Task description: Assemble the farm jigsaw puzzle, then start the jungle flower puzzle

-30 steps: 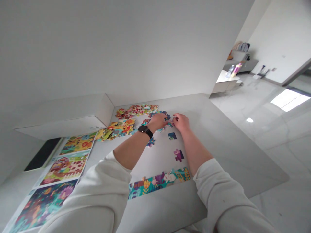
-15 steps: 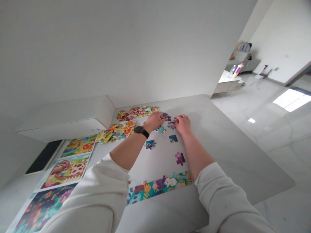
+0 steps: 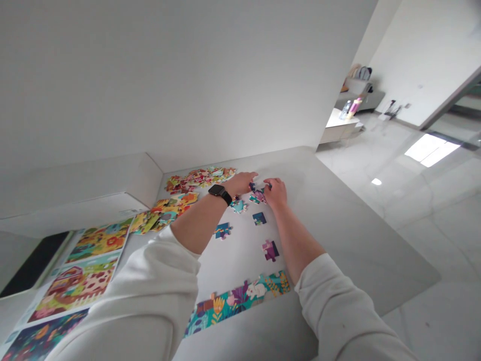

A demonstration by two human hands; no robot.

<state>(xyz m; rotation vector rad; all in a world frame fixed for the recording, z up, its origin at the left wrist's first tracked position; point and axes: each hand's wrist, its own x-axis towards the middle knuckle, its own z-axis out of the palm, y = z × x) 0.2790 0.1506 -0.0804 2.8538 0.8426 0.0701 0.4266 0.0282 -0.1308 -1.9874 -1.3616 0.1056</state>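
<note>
My left hand [image 3: 240,184], with a black watch [image 3: 220,194] on its wrist, lies flat on the white table [image 3: 338,225], fingertips beside a small dark jigsaw piece [image 3: 252,186]. My right hand [image 3: 276,193] is curled, its fingertips on a dark piece [image 3: 267,186]; I cannot tell if it is held. Between my hands lies a pink-and-blue piece [image 3: 257,197]. Several loose pieces lie below them, including a purple one [image 3: 270,250]. A joined strip of puzzle [image 3: 236,303] runs along the near side.
Two heaps of puzzle pieces [image 3: 199,179] lie at the far left of the table. Printed picture sheets [image 3: 77,283] lie to the left, beyond them a white box [image 3: 82,195] and a dark tablet [image 3: 33,263]. The table's edge drops to a glossy floor [image 3: 413,210] on the right.
My hands have come closer together over the small pieces. The whole view has shifted slightly, so the table contents sit further left and lower in the frame.
</note>
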